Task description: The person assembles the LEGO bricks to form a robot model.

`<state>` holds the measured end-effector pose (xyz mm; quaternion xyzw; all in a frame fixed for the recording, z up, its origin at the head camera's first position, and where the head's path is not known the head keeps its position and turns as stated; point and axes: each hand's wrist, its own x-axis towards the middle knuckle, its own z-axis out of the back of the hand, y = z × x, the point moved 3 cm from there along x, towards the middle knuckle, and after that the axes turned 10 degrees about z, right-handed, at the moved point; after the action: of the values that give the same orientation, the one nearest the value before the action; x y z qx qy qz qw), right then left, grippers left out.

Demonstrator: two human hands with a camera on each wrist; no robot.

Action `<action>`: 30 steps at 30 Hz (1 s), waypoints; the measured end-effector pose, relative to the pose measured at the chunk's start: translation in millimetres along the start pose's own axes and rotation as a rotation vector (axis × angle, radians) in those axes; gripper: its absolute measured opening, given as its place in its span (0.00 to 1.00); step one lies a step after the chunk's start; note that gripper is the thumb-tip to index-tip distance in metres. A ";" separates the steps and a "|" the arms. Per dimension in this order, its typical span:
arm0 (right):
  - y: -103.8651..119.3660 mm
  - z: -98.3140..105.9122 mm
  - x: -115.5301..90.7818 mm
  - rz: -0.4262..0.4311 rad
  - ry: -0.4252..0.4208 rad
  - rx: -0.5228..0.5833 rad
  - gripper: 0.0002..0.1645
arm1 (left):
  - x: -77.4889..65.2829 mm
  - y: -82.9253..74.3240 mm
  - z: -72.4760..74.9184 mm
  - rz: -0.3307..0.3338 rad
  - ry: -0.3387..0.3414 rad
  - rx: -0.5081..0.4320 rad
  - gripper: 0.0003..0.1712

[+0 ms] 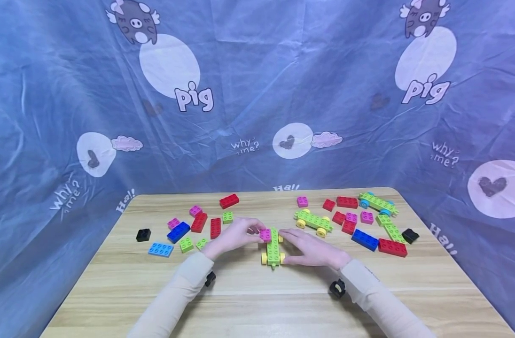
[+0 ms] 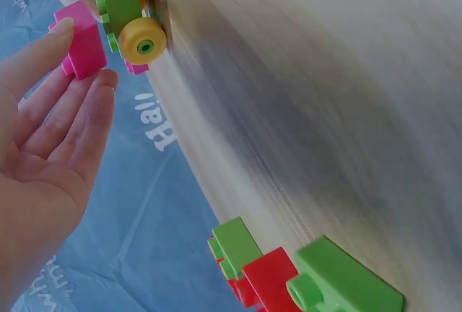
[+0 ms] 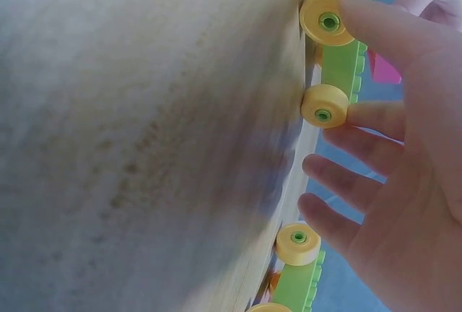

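Observation:
My left hand [image 1: 239,234] pinches a small pink building brick [image 1: 265,235] between thumb and fingertips. In the left wrist view the pink brick [image 2: 83,43] is held close beside the green toy car base, apart from it. The studded car base [image 1: 273,252] with yellow wheels stands on the table between my hands. On its other side is my right hand [image 1: 311,247], fingers spread and relaxed. The right wrist view shows that thumb at one yellow wheel [image 3: 317,19] and the index finger touching another yellow wheel [image 3: 322,107].
Left of my hands lie red, blue, pink, green and black bricks, among them a light blue brick [image 1: 160,249]. Behind my right hand stands a second yellow-wheeled car base [image 1: 313,221]. A blue-wheeled car base [image 1: 378,203] and more bricks lie farther right on the wooden table [image 1: 257,305].

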<state>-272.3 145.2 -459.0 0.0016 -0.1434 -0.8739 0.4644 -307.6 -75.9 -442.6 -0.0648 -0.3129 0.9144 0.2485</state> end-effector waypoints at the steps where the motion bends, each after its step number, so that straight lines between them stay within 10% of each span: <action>1: 0.2 0.1 0.1 -0.001 0.001 0.001 0.49 | 0.2 -0.6 -0.5 -0.001 -0.001 0.000 0.18; 30: 0.5 0.9 1.1 -0.014 -0.002 0.006 0.50 | 7.7 -3.4 -8.1 -0.024 -0.003 -0.008 0.17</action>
<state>-272.7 144.3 -457.9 0.0029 -0.1465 -0.8766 0.4583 -310.7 -65.4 -446.7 -0.0608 -0.3177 0.9102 0.2588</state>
